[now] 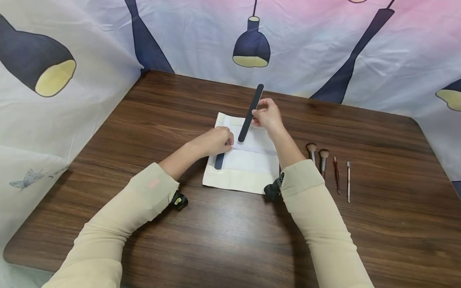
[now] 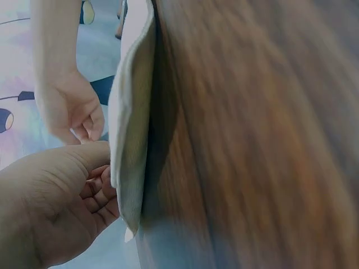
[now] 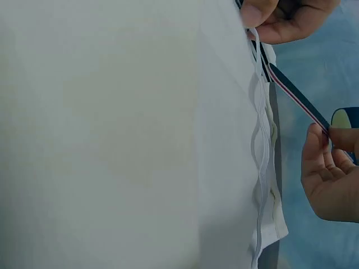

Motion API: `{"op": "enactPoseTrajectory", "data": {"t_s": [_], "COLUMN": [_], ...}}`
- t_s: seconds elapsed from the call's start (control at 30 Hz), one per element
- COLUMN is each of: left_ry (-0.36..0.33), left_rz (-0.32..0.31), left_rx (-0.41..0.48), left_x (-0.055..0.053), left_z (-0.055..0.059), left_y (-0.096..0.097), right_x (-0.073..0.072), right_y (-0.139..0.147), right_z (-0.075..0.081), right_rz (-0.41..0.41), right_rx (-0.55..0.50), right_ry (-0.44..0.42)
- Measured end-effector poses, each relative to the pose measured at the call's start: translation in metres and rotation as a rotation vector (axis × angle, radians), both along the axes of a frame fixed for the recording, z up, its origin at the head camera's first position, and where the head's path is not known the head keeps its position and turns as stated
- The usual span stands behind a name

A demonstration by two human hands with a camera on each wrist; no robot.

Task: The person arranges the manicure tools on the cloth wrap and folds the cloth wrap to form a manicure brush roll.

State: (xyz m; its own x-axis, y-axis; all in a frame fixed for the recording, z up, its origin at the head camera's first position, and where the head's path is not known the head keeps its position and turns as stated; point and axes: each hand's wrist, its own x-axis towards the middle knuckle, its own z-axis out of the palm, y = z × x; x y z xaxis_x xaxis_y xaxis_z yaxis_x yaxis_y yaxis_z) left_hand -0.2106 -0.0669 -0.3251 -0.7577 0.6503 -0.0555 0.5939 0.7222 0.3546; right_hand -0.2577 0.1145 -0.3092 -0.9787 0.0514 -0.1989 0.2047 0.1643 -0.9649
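A pale cloth brush roll (image 1: 248,163) lies spread on the table. My right hand (image 1: 269,116) pinches a black nail file (image 1: 251,114) with rounded ends, tilted above the far half of the cloth. A thin reddish line runs along that file's edge in the right wrist view. Over the cloth's left side, my left hand (image 1: 215,141) has curled fingers and pinches the white elastic band (image 3: 261,140). Another dark file (image 1: 219,161) sits at the cloth's left edge, its near end in the fold and its upper part hidden under the left hand.
Right of the cloth lie two makeup brushes (image 1: 323,154), a slim reddish-brown tool (image 1: 336,174) and a thin pale stick (image 1: 348,182) with a small head. The brown wooden table (image 1: 223,240) meets a printed fabric backdrop (image 1: 201,44) behind.
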Motion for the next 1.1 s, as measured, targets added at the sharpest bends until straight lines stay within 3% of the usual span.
{"op": "enactPoseTrajectory", "data": {"t_s": [0.47, 1.1], "left_ry": [-0.028, -0.029], "left_rz": [-0.005, -0.016], "left_rx": [0.015, 0.041], "left_x": [0.003, 0.002], "left_z": [-0.001, -0.001], "left_y": [0.013, 0.011], "right_x": [-0.001, 0.007], "right_y": [0.0, 0.008], "right_z": [-0.011, -0.019], "right_rz": [0.176, 0.335], "right_rx": [0.168, 0.125], "right_ry": [-0.137, -0.262]}}
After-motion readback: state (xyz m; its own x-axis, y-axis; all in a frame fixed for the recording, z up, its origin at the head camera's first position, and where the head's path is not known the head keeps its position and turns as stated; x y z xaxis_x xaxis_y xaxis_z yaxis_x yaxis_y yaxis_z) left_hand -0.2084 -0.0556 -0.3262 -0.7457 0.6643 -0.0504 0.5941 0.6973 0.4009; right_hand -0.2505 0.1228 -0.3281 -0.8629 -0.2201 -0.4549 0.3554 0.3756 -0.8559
